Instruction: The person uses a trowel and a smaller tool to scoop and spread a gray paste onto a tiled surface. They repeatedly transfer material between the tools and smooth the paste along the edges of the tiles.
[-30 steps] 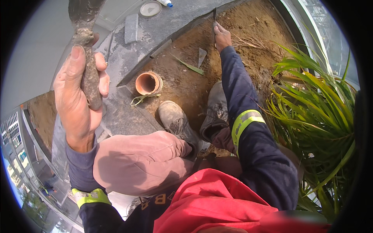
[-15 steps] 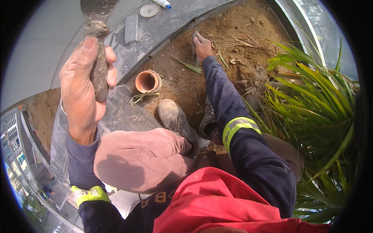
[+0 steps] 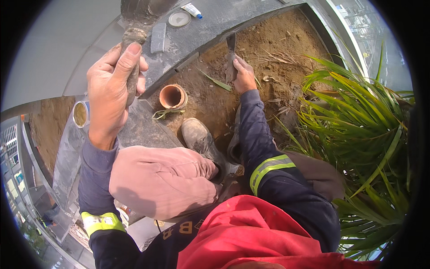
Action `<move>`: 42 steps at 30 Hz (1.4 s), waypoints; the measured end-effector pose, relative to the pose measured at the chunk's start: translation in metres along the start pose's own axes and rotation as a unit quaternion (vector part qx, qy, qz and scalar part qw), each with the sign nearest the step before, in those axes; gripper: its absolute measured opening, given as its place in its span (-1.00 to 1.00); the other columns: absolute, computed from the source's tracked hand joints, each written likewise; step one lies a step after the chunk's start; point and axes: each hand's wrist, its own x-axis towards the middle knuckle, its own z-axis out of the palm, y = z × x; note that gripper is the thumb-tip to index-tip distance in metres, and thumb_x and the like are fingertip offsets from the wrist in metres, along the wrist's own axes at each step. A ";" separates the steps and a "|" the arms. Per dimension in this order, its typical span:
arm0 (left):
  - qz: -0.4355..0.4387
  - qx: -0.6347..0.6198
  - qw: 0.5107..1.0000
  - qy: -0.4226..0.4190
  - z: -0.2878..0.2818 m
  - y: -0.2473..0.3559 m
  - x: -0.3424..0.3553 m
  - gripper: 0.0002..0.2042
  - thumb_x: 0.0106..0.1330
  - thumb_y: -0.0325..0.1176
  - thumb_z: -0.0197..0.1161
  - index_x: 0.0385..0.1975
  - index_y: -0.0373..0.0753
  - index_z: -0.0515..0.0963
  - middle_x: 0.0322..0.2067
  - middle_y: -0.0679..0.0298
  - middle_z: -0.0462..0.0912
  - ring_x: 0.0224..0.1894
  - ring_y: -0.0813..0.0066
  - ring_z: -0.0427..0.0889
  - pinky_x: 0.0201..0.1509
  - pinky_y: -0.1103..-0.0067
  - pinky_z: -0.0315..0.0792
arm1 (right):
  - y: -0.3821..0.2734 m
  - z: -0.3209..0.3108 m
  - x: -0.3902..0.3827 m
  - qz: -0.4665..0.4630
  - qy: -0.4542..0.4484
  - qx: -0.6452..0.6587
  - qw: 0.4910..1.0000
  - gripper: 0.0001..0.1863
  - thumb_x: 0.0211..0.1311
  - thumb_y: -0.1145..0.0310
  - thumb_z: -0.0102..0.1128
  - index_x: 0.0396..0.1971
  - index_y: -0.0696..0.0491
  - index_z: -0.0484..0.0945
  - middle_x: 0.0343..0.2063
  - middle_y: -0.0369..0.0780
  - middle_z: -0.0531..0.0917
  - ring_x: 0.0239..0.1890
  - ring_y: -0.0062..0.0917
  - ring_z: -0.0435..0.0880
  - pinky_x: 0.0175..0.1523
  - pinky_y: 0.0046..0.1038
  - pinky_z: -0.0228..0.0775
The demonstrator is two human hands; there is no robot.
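Note:
My left hand (image 3: pixel 107 89), raised at the left, is closed round the crusted handle of a trowel-like tool (image 3: pixel 139 13), whose grimy flat blade points up toward the frame's top. My right hand (image 3: pixel 244 76) reaches over the bare soil, closed on a dark, thin flat-bladed tool (image 3: pixel 231 44) pointing away from me beside a stone-edged border. Below and left of the right hand stands a short orange clay pipe or pot (image 3: pixel 181 101) with a loop of pale green strapping at its base. A metal tin (image 3: pixel 81 114) sits behind my left wrist.
A dark stone ledge (image 3: pixel 197 36) carries a grey strip (image 3: pixel 158 38), a round lid (image 3: pixel 179 19) and a white tube (image 3: pixel 191 10). Palm fronds (image 3: pixel 363 143) crowd the right, beside glazing. My boots (image 3: pixel 199 139) stand in soil and stone; railings run along the far left.
My left hand and its tool have moved rightward, uncovering the tin. My right hand has drawn back toward me and slightly left, its blade turned to show more of its flat side.

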 end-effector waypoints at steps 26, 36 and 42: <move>0.043 0.124 0.986 -0.104 -0.079 -0.010 -0.020 -0.42 0.24 -0.40 0.50 0.21 -0.58 0.50 -0.47 0.34 0.63 -0.52 0.71 0.50 -0.43 0.69 0.40 | -0.226 0.144 -0.038 -0.399 -0.284 -0.465 0.737 -0.60 0.44 0.42 0.20 0.24 0.10 0.59 0.17 -0.03 0.67 0.26 -0.32 0.62 0.37 -0.35 0.38; 0.115 0.035 0.993 0.004 -0.086 -0.048 -0.053 -0.64 0.25 -0.38 0.48 -0.02 -0.43 0.62 -0.33 0.23 0.68 -0.47 0.59 0.58 -0.46 0.66 0.39 | -0.079 -0.018 0.064 -0.076 0.040 -0.098 0.991 -0.59 0.61 0.26 0.01 0.27 0.17 0.51 -0.03 -0.15 0.71 -0.15 -0.40 0.70 -0.13 -0.37 0.57; 0.108 -0.029 0.993 0.027 -0.125 -0.070 -0.088 -0.57 0.21 -0.28 0.54 -0.03 -0.39 0.58 -0.28 0.18 0.63 -0.42 0.44 0.59 -0.37 0.54 0.46 | -0.011 -0.084 0.112 0.006 0.135 0.041 0.990 -0.57 0.65 0.22 -0.09 0.34 0.09 0.40 0.02 -0.20 0.62 -0.16 -0.39 0.66 -0.20 -0.29 0.58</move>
